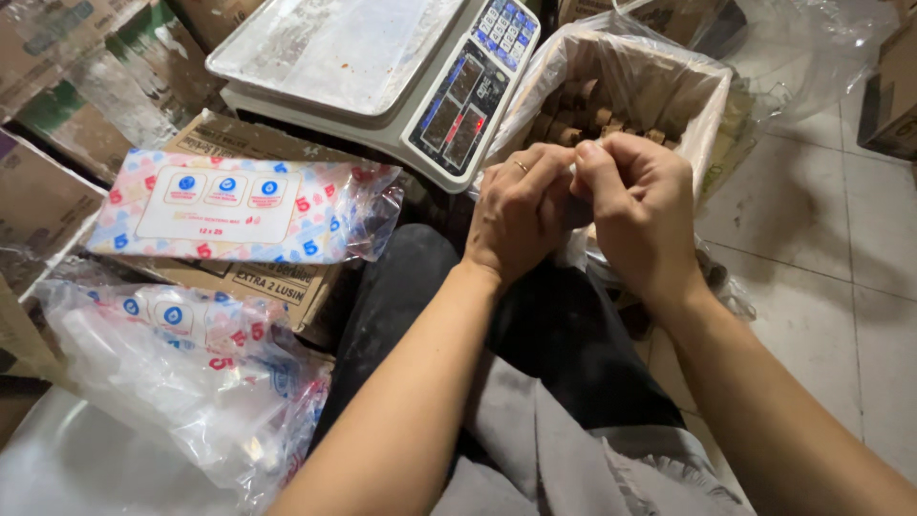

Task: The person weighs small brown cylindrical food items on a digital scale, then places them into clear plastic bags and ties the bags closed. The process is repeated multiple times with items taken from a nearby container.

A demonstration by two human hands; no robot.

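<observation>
Both hands meet in front of the body, above the lap. The left hand [521, 215] is curled, knuckles up, a ring on one finger. The right hand [638, 210] is pressed against it, thumb and fingertips pinched together at the point of contact. A small piece of clear plastic appears between the fingertips, but it is largely hidden by the fingers; whether either hand is clamped on it cannot be told.

Directly behind the hands stands a box [712, 105] lined with a clear plastic bag. Brown pieces [583, 110] lie inside; their shape is hard to make out through the film and shadow.

Left of the box is a scale [382, 72] with a flat metal pan and a keypad panel; its far edge is cut off by the frame.

A printed pack of bags [239, 205] lies on a carton [287, 282]. A second pack [191, 373], opened and crumpled, lies nearer, lower left. Dark trousers [554, 344] fill the centre.
</observation>
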